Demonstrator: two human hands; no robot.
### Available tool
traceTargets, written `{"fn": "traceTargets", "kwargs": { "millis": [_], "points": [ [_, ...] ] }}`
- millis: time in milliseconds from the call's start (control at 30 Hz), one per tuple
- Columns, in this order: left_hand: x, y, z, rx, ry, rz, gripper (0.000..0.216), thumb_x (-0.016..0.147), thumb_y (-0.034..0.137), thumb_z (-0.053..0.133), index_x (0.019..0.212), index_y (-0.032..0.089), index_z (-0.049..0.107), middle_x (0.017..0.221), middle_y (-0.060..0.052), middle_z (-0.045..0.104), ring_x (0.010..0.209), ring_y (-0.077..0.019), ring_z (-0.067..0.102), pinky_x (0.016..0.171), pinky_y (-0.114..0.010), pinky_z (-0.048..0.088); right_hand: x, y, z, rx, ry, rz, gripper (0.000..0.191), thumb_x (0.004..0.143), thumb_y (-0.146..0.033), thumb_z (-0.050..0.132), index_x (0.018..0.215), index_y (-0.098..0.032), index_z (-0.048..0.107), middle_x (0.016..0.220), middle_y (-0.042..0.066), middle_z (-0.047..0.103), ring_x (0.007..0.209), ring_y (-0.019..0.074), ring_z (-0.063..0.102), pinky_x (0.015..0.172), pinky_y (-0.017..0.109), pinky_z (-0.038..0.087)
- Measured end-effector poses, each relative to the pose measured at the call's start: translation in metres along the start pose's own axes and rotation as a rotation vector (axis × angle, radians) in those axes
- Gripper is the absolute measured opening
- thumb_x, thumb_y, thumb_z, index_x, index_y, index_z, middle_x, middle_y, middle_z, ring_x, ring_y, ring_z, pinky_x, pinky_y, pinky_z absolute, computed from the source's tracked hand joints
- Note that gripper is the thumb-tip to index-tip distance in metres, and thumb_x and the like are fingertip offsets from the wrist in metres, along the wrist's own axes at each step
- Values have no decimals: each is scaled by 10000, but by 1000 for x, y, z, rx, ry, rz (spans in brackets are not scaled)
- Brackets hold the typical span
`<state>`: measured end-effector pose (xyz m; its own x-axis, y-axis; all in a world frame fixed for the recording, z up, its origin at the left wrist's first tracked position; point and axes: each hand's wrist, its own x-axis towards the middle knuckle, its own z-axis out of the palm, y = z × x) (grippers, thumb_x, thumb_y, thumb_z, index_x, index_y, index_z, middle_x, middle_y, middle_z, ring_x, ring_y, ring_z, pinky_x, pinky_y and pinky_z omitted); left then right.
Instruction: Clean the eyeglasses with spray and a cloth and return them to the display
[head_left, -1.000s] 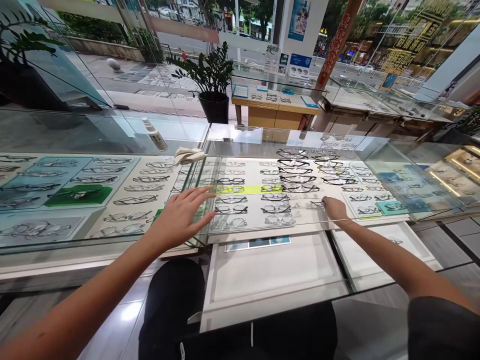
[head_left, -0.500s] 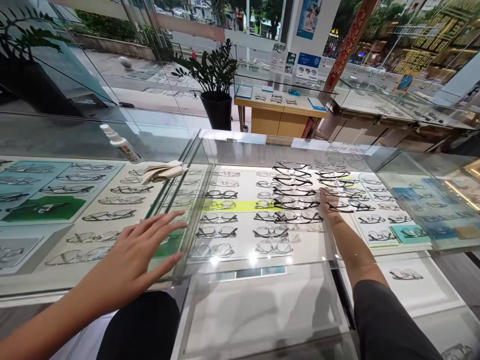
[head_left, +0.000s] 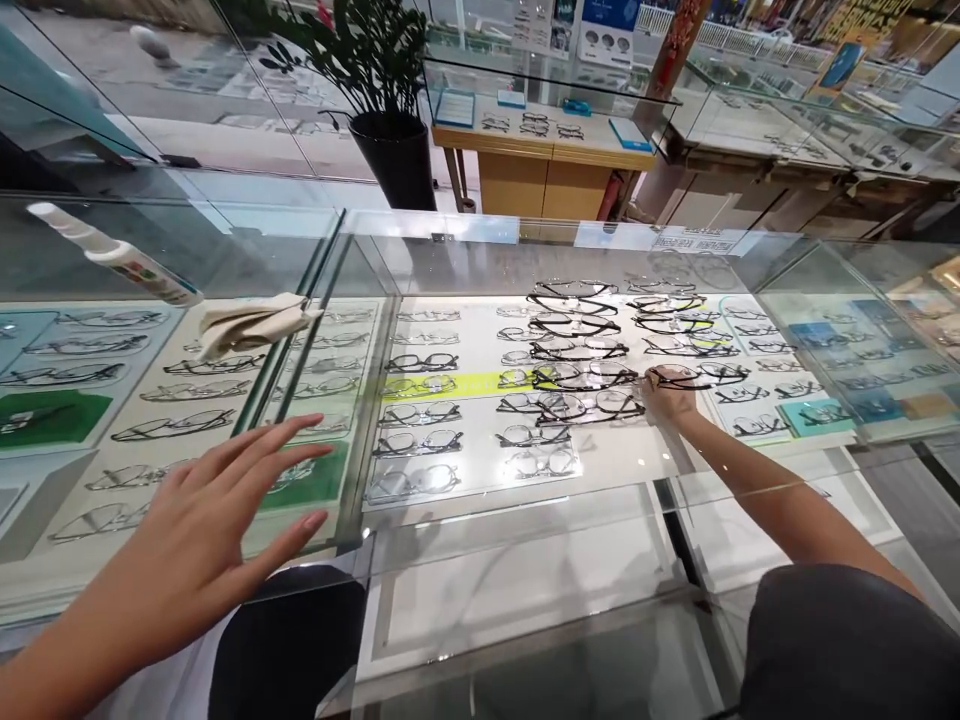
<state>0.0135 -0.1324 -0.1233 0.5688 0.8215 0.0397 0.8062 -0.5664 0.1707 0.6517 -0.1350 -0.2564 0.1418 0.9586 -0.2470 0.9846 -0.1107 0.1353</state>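
Observation:
My left hand (head_left: pixel 217 520) hovers over the glass counter at left, palm down, fingers spread, holding nothing. Below its fingertips lies a green cloth (head_left: pixel 296 478) with a pair of glasses on it. My right hand (head_left: pixel 670 398) is at the nearest pair of eyeglasses (head_left: pixel 701 377) in the right-hand column, its fingers closed at the left end of that dark frame. Just left of this hand, a column of dark-framed eyeglasses (head_left: pixel 589 408) rests on the glass top. More glasses (head_left: pixel 416 442) lie in rows inside the case beneath.
A white spray bottle (head_left: pixel 116 255) and a folded beige cloth (head_left: pixel 251 325) are on the counter at left. An open white drawer (head_left: pixel 517 590) is below the case. Beyond the counter are a potted plant (head_left: pixel 390 150) and a wooden display table (head_left: pixel 544 180).
The view has tipped downward and shifted. My right hand has drawn slightly nearer along the column to its nearest pair of glasses. My left hand stays spread over the counter.

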Motion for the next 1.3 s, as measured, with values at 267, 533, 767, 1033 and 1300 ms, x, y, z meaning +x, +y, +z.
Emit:
{"fn": "traceTargets", "kwargs": {
  "millis": [267,533,767,1033,1300],
  "points": [
    [5,5,0,19,34,-4,524,991,642,408,1440,402,535,1714,-67,513,1543,-432,500,1171,-679,415,-88,3,26,-18,-104,80,333,1056,-222,439,1176,-165,743,1225,160,801,1100,283,709,938,382,374],
    [5,13,-2,52,15,-23,625,1031,670,315,1474,304,563,1745,-99,474,1548,-422,491,1167,-667,430,-119,-3,1,-28,-212,132,358,1058,-208,453,1306,-169,708,1339,168,781,1168,292,725,986,385,419],
    [4,13,-3,64,27,-3,615,1048,647,324,1481,289,573,1754,-104,466,1560,-393,486,1167,-601,437,-184,-57,-63,15,-488,43,145,903,-291,743,1002,-209,810,1018,148,828,927,310,775,749,348,478],
    [4,10,0,35,34,-7,662,1034,689,323,1491,293,593,1746,-98,478,1567,-383,479,1173,-614,436,-142,-18,-235,112,106,-150,350,1042,-466,552,1018,-256,832,1043,84,830,870,272,712,762,370,470],
    [2,5,0,-13,2,-28,681,1032,723,371,1521,306,597,1773,-71,439,1606,-380,431,1222,-642,401,20,27,-223,-123,343,-177,340,927,-350,743,1221,-191,804,1376,141,751,1240,366,584,1045,470,466]
  ]
}}
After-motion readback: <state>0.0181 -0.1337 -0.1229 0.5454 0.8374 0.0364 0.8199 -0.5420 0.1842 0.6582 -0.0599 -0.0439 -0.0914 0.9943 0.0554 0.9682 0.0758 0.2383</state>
